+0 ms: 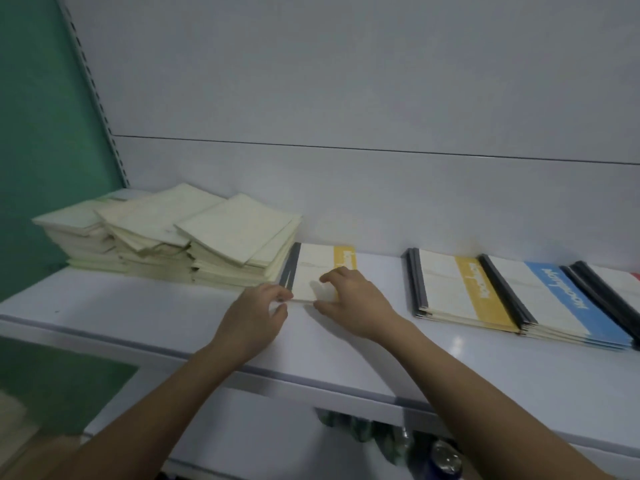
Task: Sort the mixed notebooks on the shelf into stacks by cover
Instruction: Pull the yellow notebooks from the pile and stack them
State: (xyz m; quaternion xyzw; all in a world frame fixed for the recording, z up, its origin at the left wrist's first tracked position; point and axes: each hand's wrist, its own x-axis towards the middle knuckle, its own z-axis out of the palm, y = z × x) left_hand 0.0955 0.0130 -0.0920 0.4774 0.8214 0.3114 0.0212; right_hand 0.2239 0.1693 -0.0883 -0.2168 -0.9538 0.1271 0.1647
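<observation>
On the white shelf (138,306), a cream notebook with a grey spine and yellow band (317,271) lies flat, just beside the untidy heap of plain cream notebooks (180,237). The left hand (254,315) pinches its near left corner with curled fingers, while the right hand (353,303) grips its near edge, fingers bent over the cover. To the right, well apart, sit a yellow-banded stack (460,289) and a blue-banded stack (554,299).

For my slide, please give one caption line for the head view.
Both hands grip a yellow-band notebook on the shelf, between pale stacks and sorted stacks.
</observation>
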